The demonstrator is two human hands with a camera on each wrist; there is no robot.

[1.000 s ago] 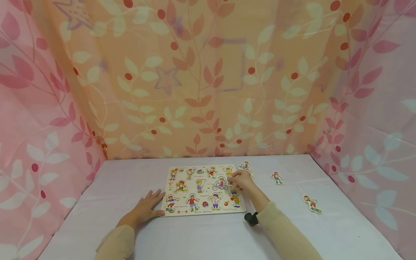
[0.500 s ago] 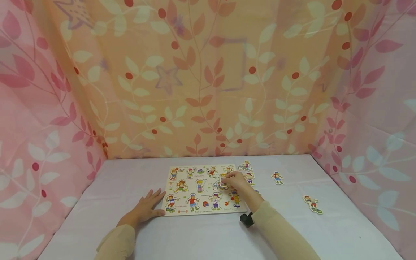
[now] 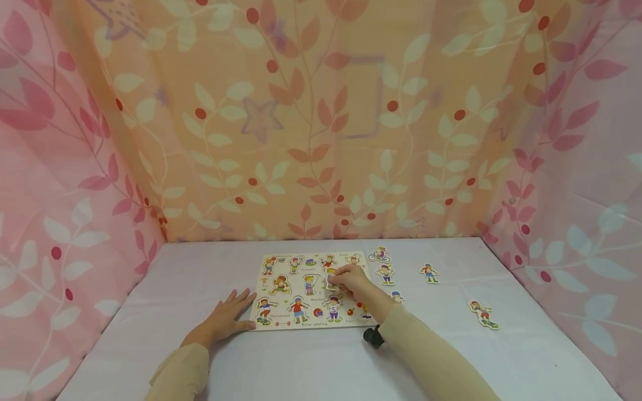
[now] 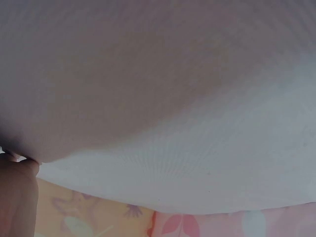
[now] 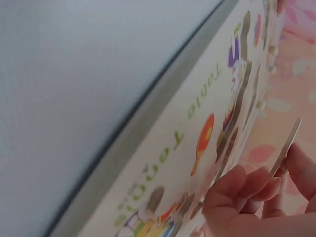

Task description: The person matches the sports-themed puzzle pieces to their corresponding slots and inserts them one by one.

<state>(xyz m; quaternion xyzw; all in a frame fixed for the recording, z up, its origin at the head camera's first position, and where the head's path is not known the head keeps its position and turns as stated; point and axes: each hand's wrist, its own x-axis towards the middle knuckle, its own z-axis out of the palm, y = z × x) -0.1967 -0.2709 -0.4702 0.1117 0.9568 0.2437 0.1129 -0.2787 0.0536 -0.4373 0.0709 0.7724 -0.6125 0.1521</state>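
Note:
A cream wooden puzzle board (image 3: pixel 295 278) printed with children at sports lies flat on the white table. My right hand (image 3: pixel 356 287) pinches a flat puzzle piece (image 3: pixel 331 279), a figure with a yellow hat, over the board's right middle. Seen edge-on in the right wrist view, the piece (image 5: pixel 286 145) stands between thumb and fingers, raised off the board. My left hand (image 3: pixel 227 316) rests spread on the table, its thumb at the board's lower left corner. In the left wrist view only a bit of that hand (image 4: pixel 17 192) shows.
Loose pieces lie right of the board: a cyclist piece (image 3: pixel 379 254), a figure in a cap (image 3: pixel 385 274), one partly hidden by the right arm (image 3: pixel 397 296), a blue-capped figure (image 3: pixel 429 273) and a skateboarder (image 3: pixel 484 315). Floral curtains (image 3: pixel 311 122) enclose the table.
My right hand has moved left across the board with the pinched piece, uncovering loose pieces to its right. My left hand stays in place.

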